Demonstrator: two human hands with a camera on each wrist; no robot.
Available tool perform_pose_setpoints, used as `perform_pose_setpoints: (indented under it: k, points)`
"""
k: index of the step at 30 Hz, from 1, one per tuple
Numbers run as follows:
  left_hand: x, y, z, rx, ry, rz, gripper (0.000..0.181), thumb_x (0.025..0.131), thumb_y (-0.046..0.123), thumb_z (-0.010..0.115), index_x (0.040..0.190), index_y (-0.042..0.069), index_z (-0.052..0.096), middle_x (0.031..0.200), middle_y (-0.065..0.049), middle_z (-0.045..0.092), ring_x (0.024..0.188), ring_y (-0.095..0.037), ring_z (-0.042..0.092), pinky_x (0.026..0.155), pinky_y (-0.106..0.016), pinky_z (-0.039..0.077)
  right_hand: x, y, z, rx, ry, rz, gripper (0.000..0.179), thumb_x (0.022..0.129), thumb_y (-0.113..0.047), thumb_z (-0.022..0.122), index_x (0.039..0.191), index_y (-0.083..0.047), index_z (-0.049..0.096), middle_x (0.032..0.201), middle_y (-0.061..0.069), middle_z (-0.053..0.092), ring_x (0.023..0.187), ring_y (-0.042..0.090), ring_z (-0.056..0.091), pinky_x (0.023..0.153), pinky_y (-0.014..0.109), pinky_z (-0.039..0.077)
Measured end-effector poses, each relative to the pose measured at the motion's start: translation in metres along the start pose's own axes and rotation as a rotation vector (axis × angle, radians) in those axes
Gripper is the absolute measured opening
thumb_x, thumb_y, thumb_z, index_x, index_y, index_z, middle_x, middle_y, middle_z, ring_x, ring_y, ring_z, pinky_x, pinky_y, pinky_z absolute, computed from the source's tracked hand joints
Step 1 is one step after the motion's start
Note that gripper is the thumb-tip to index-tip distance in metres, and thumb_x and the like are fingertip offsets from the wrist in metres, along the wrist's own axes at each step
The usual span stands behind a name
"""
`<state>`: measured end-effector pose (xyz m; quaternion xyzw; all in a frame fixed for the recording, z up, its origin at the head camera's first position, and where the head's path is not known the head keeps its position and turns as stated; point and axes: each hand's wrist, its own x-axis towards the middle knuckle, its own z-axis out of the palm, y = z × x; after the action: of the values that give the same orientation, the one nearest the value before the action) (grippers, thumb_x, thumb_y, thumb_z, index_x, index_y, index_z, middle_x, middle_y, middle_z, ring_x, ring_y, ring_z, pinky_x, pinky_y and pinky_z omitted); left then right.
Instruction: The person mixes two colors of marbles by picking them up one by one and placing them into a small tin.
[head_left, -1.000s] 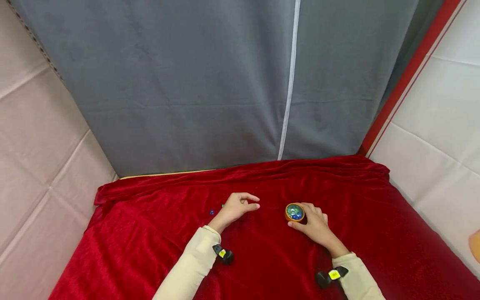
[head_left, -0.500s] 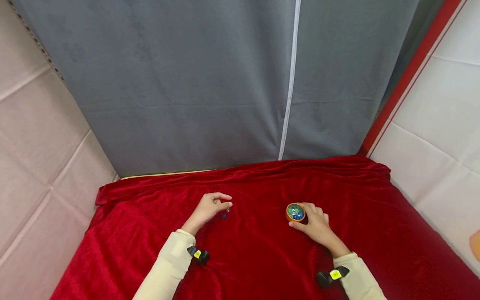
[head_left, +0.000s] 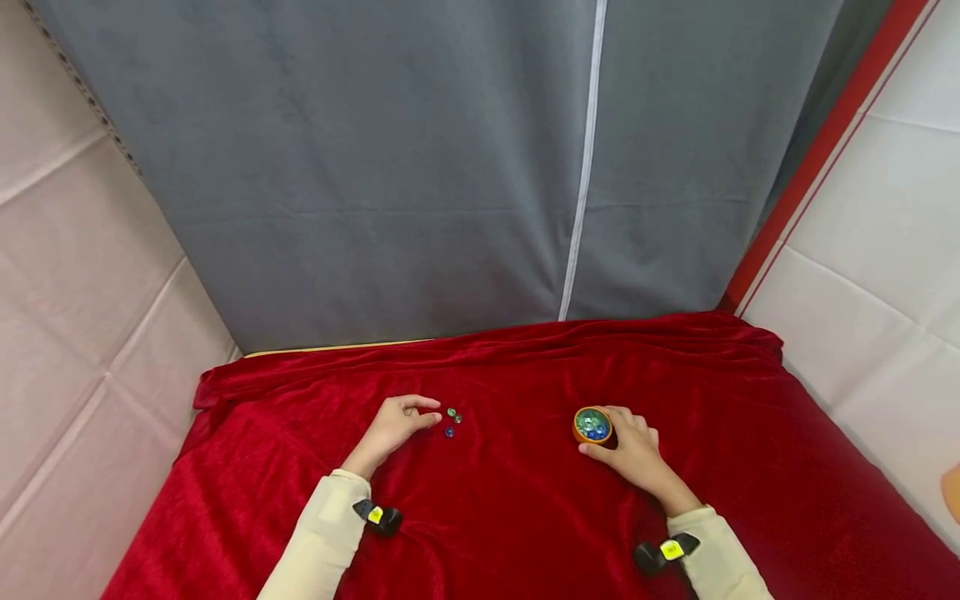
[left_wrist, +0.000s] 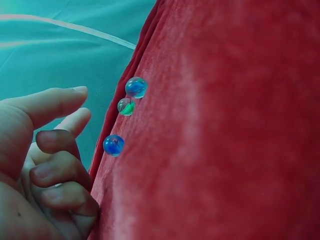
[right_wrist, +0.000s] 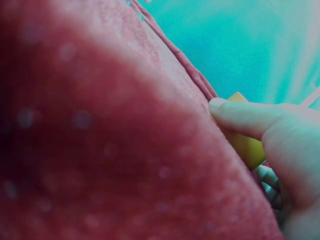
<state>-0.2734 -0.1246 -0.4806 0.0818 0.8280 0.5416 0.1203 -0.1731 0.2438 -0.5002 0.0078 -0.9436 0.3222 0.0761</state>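
Observation:
Three glass marbles lie close together on the red cloth: a green marble, another greenish marble and a blue marble. Just left of them hovers my left hand, thumb and index finger extended with a gap between the tips. In the left wrist view its other fingers curl toward the palm, and no marble shows between thumb and index finger. My right hand grips a small orange-yellow cup from its right side. Blue and green marbles fill the cup. The right wrist view shows the thumb pressed along its wall.
Red velvet cloth covers the table, bunched into folds along the back edge. A grey curtain hangs behind it. Pale fabric walls stand at the left and right.
My left hand has moved left, away from the middle of the cloth, and more marbles now show beside its fingertips. My right hand and the cup stay in place.

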Motion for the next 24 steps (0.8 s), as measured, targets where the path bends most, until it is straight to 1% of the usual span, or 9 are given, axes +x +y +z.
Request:
perform_pose_setpoints:
  k: [3,8,12,18,24]
  points:
    - [-0.002,-0.004,-0.003,-0.005,-0.001,-0.007,0.028,0.082,0.015,0.074,0.107,0.002,0.072,0.05,0.004,0.037,0.051,-0.01,0.027,0.05,-0.023,0.027,0.0,0.0,0.001,0.001,0.0,-0.002,0.065,0.076,-0.038,0.079,0.128,-0.008,0.056,0.128,0.017,0.053,0.112,0.035,0.043,0.08,0.043,0.026]
    - [-0.004,-0.01,-0.006,0.003,0.01,-0.036,0.026,0.082,0.014,0.074,0.106,0.005,0.073,0.05,0.003,0.036,0.05,-0.01,0.027,0.049,-0.022,0.027,0.0,0.0,0.002,0.006,-0.009,0.002,0.065,0.076,-0.038,0.079,0.129,-0.007,0.055,0.128,0.017,0.052,0.112,0.035,0.042,0.08,0.042,0.025]
    - [-0.004,-0.014,-0.007,0.019,0.019,-0.033,0.025,0.082,0.014,0.074,0.105,0.006,0.073,0.05,0.002,0.038,0.049,-0.011,0.029,0.048,-0.022,0.027,0.001,0.001,0.001,0.009,-0.012,0.01,0.066,0.076,-0.037,0.079,0.13,-0.007,0.055,0.13,0.018,0.051,0.113,0.035,0.041,0.08,0.042,0.024]
    - [-0.004,-0.017,-0.007,0.031,0.027,-0.026,0.024,0.081,0.014,0.075,0.104,0.006,0.074,0.05,0.002,0.039,0.049,-0.011,0.03,0.049,-0.022,0.028,0.001,0.001,-0.001,-0.002,-0.011,0.013,0.066,0.077,-0.037,0.078,0.13,-0.006,0.054,0.13,0.018,0.051,0.113,0.036,0.041,0.079,0.042,0.024]
    - [-0.004,-0.02,-0.007,0.045,0.012,-0.034,0.028,0.079,0.017,0.077,0.104,0.007,0.074,0.05,0.002,0.037,0.05,-0.011,0.028,0.048,-0.022,0.027,0.002,0.001,-0.001,-0.011,-0.019,0.017,0.067,0.077,-0.038,0.078,0.13,-0.006,0.054,0.131,0.019,0.05,0.114,0.037,0.041,0.079,0.042,0.025]
